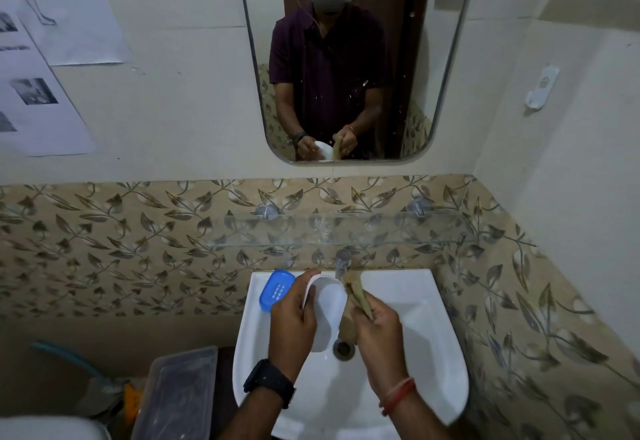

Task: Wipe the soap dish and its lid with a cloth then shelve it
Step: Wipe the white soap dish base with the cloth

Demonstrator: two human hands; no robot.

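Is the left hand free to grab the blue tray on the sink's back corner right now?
Probably not yet. The left hand is closed around the white lid. The blue tray sits uncovered right beside it on the sink rim.

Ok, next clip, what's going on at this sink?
A person stands at a white sink, cleaning a soap case. The left hand holds the white dish tilted over the basin, and the right hand grips a tan cloth right beside it. The blue lid lies on the sink's back left corner. The glass shelf above the tap holds nothing visible yet.
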